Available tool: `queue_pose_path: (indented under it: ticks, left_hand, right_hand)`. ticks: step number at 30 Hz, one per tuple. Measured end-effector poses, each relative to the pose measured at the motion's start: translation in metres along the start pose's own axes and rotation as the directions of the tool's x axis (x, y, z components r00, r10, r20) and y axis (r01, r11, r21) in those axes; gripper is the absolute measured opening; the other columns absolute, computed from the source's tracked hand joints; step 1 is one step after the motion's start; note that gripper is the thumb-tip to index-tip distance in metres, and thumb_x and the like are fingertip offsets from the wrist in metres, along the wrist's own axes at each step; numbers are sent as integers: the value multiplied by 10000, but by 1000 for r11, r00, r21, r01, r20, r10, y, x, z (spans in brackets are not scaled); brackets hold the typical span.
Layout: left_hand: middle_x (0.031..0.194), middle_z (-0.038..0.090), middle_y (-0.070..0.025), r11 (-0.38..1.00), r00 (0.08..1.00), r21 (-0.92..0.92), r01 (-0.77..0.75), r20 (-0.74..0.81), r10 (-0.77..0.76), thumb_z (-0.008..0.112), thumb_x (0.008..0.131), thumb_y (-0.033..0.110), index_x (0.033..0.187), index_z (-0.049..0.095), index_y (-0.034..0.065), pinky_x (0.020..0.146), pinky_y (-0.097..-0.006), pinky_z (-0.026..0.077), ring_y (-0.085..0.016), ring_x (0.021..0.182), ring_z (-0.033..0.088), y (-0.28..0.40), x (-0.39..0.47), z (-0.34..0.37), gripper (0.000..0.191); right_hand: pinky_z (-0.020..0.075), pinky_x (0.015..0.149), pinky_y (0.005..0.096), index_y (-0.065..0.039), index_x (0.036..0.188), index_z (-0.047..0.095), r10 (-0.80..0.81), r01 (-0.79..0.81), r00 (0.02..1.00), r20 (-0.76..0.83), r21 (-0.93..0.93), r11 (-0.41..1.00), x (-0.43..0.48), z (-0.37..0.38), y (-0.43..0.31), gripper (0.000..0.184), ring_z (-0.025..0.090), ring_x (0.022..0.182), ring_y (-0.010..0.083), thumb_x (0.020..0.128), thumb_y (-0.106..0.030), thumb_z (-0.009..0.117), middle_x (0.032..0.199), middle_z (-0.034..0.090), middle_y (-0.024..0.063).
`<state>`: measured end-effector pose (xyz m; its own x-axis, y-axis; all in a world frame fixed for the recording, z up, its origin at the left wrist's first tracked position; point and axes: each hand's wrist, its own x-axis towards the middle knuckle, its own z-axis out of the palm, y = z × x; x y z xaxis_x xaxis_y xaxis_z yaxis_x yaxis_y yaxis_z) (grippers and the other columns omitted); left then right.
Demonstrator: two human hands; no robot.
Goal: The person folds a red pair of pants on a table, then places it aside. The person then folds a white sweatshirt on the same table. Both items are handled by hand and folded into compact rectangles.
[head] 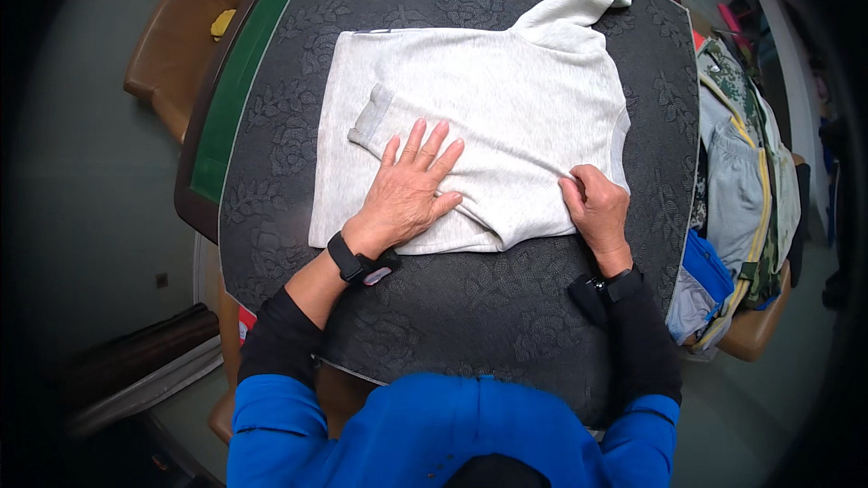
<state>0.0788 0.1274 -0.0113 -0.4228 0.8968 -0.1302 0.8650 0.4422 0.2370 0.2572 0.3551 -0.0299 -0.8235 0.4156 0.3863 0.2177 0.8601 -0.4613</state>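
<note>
A light grey knit sweatshirt lies on a black floral-patterned cloth, its hem to the left and its neckband to the right. The near sleeve is folded across the body, with its cuff pointing left. The far sleeve sticks out beyond the body at the upper right. My left hand rests flat on the folded sleeve, fingers spread. Near the neckband, at the near shoulder, my right hand pinches the fabric between thumb and curled fingers.
The black cloth covers a table with a green felt border and dark rim. A pile of clothes lies on a chair at the right. On a brown chair at the upper left lies a yellow item.
</note>
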Motion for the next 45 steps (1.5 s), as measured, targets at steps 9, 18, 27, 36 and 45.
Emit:
queue_pose_path:
  ticks: [9,18,27,36,45]
  left_hand:
    - [1577,154,-116,999,999,26,31,-20,-30,578,860,427,1486,303,174,1148,-528,105,-320,1456,110,-1,3,4,729]
    - [1576,174,-92,999,999,25,24,-48,-23,567,839,512,1478,327,178,1144,-531,101,-317,1453,127,-8,6,13,760]
    - [1470,388,-133,962,976,-167,-216,-78,205,704,764,118,1335,505,125,1106,-552,242,-314,1390,313,30,-2,-17,605]
    - [1332,559,-55,897,918,-199,-395,-117,378,662,754,-9,1206,608,106,1067,-474,333,-311,1298,457,51,-1,3,470]
    - [1414,474,-74,935,944,-142,-324,18,330,647,840,132,1245,589,78,1074,-520,302,-336,1354,363,47,-31,-6,413]
  right_hand:
    - [488,591,299,-33,968,645,167,-166,986,22,275,947,10,-30,11,173,624,637,190,812,-104,668,770,644,83]
    - [383,1048,473,-57,1229,543,-219,224,931,292,16,974,-18,-43,-20,538,442,1287,279,764,-248,735,1343,491,137]
    - [253,1137,507,-161,1412,391,-203,241,893,402,-46,969,-34,-25,3,757,261,1412,257,763,-348,733,1509,319,72]
    - [246,1140,501,-178,1419,388,-207,246,897,392,-50,968,-36,-23,5,768,259,1413,248,756,-347,738,1514,313,65]
    - [242,1142,499,-181,1405,416,-211,241,903,375,-35,970,-34,-24,3,742,260,1410,251,754,-350,732,1508,321,61]
